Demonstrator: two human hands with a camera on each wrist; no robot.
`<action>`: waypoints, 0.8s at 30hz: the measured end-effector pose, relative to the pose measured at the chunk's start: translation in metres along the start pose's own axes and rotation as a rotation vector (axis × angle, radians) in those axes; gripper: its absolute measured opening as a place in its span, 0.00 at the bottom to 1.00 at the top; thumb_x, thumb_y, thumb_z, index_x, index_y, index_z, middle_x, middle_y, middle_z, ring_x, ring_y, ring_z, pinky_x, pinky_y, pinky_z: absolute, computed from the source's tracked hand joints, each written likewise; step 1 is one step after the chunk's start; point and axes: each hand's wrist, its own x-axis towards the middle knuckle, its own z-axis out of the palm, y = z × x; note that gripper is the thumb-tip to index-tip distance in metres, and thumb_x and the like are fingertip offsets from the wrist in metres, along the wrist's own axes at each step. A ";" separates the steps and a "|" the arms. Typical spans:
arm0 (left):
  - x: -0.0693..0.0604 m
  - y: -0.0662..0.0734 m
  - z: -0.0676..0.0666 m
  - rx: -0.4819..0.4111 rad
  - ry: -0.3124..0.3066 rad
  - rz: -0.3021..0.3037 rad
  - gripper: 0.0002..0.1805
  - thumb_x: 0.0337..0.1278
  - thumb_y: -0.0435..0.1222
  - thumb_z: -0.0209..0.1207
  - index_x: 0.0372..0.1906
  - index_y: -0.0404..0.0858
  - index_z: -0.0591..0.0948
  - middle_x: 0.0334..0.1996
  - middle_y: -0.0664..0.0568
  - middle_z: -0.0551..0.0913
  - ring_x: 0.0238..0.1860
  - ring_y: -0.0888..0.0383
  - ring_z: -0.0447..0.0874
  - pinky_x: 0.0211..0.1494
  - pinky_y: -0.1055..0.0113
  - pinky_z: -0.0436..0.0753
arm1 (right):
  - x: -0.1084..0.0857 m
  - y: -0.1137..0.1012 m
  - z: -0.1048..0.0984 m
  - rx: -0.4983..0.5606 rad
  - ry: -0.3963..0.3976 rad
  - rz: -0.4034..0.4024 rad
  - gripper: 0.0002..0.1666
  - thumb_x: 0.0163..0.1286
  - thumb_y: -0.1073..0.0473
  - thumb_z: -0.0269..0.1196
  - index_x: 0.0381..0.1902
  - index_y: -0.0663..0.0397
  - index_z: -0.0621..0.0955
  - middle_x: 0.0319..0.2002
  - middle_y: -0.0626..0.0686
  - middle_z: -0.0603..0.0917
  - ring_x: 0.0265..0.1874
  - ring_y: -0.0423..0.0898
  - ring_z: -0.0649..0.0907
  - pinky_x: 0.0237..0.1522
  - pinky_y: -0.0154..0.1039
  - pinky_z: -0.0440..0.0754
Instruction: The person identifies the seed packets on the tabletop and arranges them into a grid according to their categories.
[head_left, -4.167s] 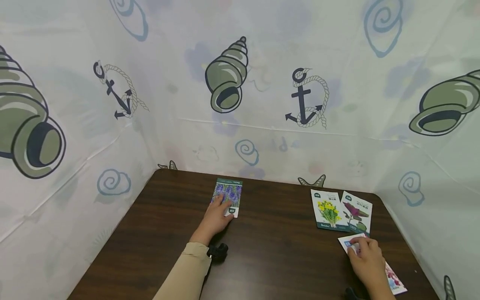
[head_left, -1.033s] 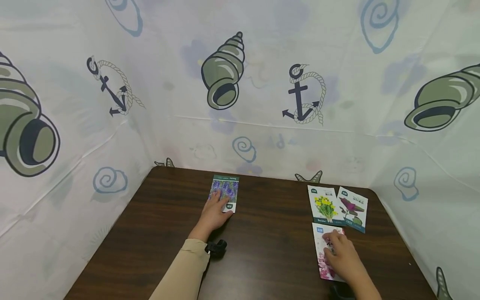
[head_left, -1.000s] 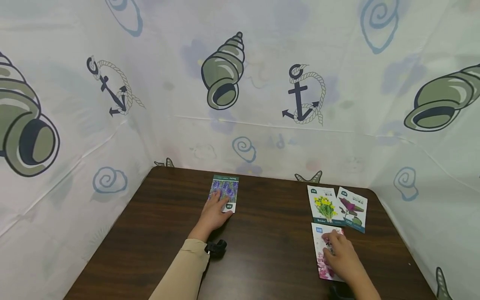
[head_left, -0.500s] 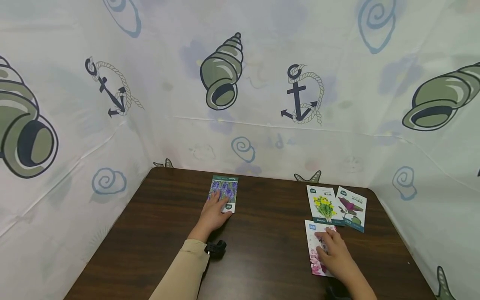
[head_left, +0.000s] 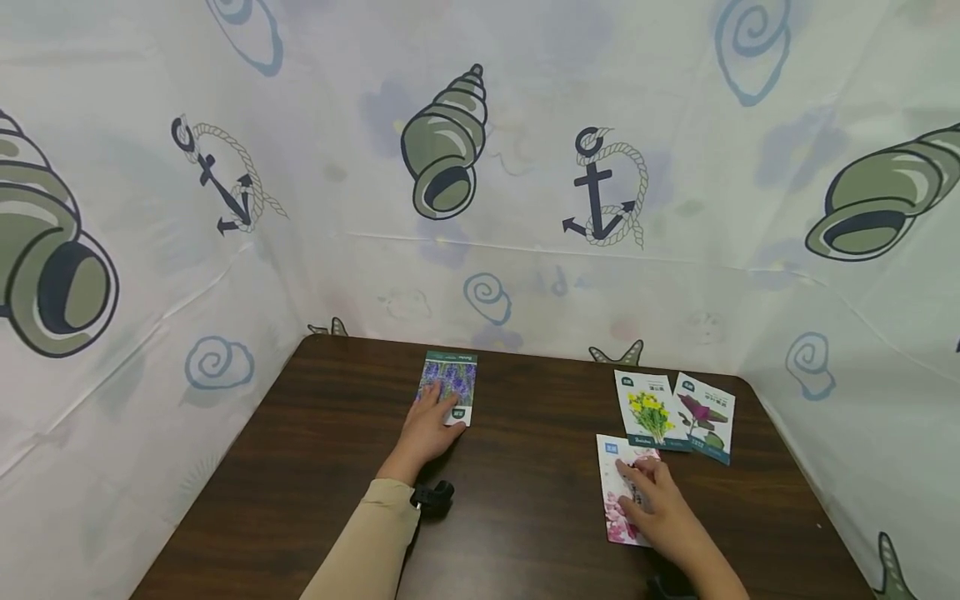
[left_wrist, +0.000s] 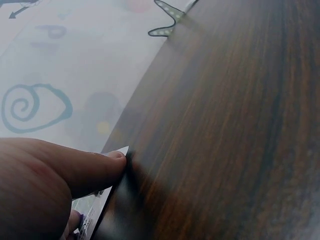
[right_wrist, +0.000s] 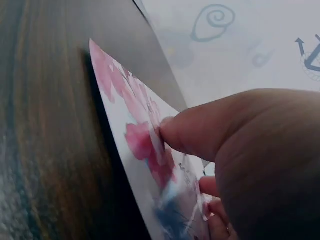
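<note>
In the head view my left hand (head_left: 426, 429) rests on a seed packet with purple flowers (head_left: 457, 379), its fingers spread over the lower part. The left wrist view shows the thumb (left_wrist: 102, 170) pressing by that packet's edge. At right, my right hand (head_left: 663, 508) touches a pink-flower seed packet (head_left: 611, 479) with thumb and fingertips on its face. The right wrist view shows the thumb on the pink print (right_wrist: 140, 142); its other fingers are partly hidden. The pink packet's top edge meets a yellow-flower seed packet (head_left: 651, 412), beside a dark-purple-flower seed packet (head_left: 705, 417).
A dark wood-grain table (head_left: 525, 483) lies under everything. Behind it and on both sides hangs a pale cloth (head_left: 525, 200) printed with shells and anchors. Dark wrist cameras sit at my left wrist (head_left: 433, 497) and right wrist (head_left: 670, 586).
From lying slanted at the right, the pink-flower packet has turned straighter and slid left under my right hand, toward the yellow-flower packet's lower edge. My left hand has stayed on its packet.
</note>
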 end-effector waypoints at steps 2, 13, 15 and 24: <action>0.000 0.000 0.000 0.003 0.002 -0.002 0.36 0.75 0.44 0.66 0.80 0.35 0.73 0.87 0.29 0.53 0.89 0.30 0.46 0.91 0.34 0.48 | 0.000 -0.002 -0.001 0.009 -0.011 -0.001 0.37 0.76 0.50 0.71 0.80 0.45 0.77 0.75 0.66 0.69 0.74 0.69 0.72 0.78 0.76 0.67; 0.001 0.004 -0.002 0.011 -0.010 -0.015 0.36 0.75 0.45 0.67 0.81 0.37 0.73 0.88 0.31 0.53 0.89 0.31 0.46 0.90 0.34 0.48 | 0.006 -0.012 0.011 0.033 -0.031 -0.073 0.39 0.74 0.46 0.73 0.78 0.49 0.78 0.83 0.69 0.66 0.85 0.73 0.61 0.81 0.77 0.59; 0.002 0.004 -0.002 0.015 -0.013 -0.016 0.36 0.76 0.46 0.66 0.81 0.38 0.74 0.88 0.32 0.53 0.89 0.32 0.46 0.90 0.34 0.49 | 0.008 -0.015 0.013 0.026 -0.026 -0.071 0.39 0.74 0.46 0.73 0.78 0.49 0.78 0.84 0.68 0.66 0.85 0.72 0.60 0.81 0.77 0.59; 0.001 0.002 -0.001 0.023 -0.005 -0.025 0.35 0.75 0.46 0.67 0.81 0.40 0.75 0.88 0.32 0.53 0.90 0.33 0.46 0.90 0.34 0.50 | 0.018 -0.023 0.019 0.024 -0.013 -0.098 0.39 0.74 0.49 0.73 0.78 0.52 0.78 0.83 0.68 0.67 0.85 0.71 0.60 0.82 0.75 0.59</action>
